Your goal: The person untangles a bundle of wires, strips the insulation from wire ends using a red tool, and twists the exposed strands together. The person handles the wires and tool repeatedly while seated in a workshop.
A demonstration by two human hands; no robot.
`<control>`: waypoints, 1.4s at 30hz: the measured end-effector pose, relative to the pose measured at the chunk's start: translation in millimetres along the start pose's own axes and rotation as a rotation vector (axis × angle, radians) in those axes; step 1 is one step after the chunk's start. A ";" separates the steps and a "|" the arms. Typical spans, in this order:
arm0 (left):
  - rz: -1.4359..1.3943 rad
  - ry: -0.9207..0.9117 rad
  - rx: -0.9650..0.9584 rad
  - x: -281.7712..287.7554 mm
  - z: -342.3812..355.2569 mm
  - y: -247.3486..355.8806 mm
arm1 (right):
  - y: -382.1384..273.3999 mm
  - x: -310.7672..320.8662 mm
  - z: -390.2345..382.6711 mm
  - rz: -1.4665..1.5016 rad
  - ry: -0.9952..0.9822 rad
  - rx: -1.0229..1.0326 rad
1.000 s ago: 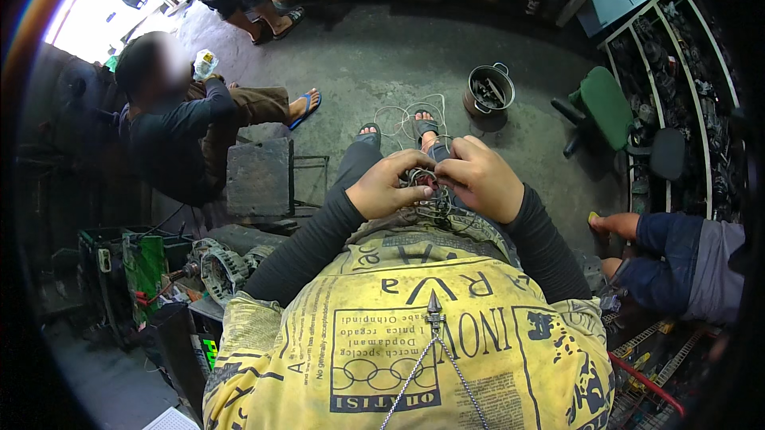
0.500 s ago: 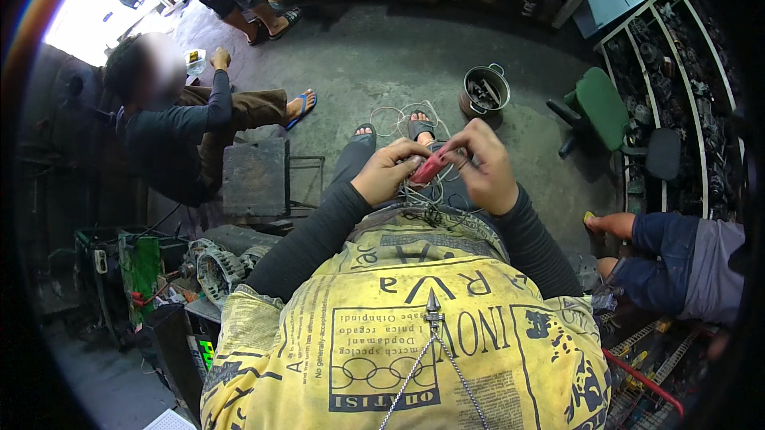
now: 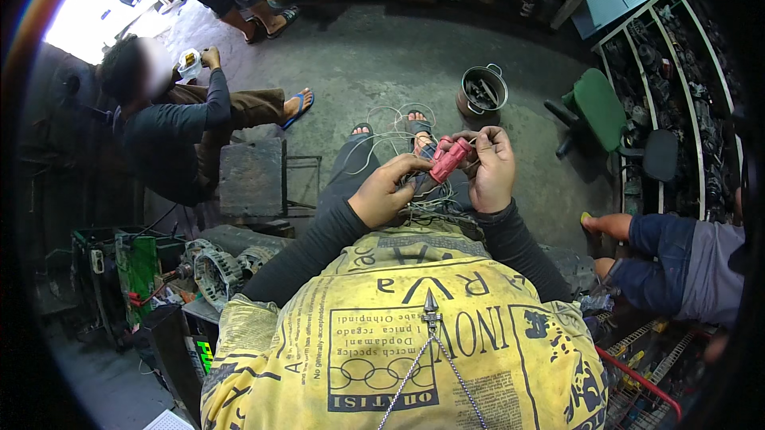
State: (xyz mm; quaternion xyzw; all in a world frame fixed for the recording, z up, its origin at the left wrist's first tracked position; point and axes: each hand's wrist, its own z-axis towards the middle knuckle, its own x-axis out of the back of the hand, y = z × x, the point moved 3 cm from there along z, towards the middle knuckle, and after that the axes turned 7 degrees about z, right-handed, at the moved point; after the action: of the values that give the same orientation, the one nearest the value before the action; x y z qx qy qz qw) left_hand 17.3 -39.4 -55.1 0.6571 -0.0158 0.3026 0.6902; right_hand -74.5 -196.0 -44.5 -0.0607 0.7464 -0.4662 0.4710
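A pinkish-red piece with rounded, tube-like sections (image 3: 450,161) is held over my lap; I cannot tell its exact kind. My left hand (image 3: 386,191) is closed, its fingertips gripping the lower left of this piece. On the other side my right hand (image 3: 491,168) is closed too, thumb and fingers pinching a thin pale wire (image 3: 472,140) close to the red piece's right end. Beneath the hands a tangle of thin wires (image 3: 434,205) lies across my lap, and loose pale loops (image 3: 386,117) trail toward my feet.
A metal pot (image 3: 483,89) with dark metal parts stands ahead right, near a green chair (image 3: 598,109). Shelves of parts (image 3: 677,71) line the right. At left a person sits by a wooden stool (image 3: 253,179); machine parts (image 3: 215,270) lie nearer. Another person's legs (image 3: 649,251) reach in at right.
The red piece has turned and moved slightly right, showing more of its side. My right hand has lowered and rotated palm inward. The seated person has raised a clear bag.
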 end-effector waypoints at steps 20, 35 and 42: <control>0.712 0.196 -0.358 24.1 23.7 27.3 | -1.5 -7.4 23.0 0.070 -0.098 -0.550; -0.075 0.074 0.098 32.9 40.5 -38.9 | 22.0 -14.4 4.3 -0.090 -0.453 -0.436; -0.058 0.328 0.473 93.3 9.9 -115.6 | -11.0 -24.0 -11.4 -0.080 -0.520 -0.061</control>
State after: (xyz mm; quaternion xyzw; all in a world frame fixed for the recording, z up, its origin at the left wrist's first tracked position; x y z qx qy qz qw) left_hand 147.9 -6.1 -118.4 0.7423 0.1857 0.3802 0.5196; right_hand -73.8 -182.2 -19.4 -0.2221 0.6109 -0.4306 0.6261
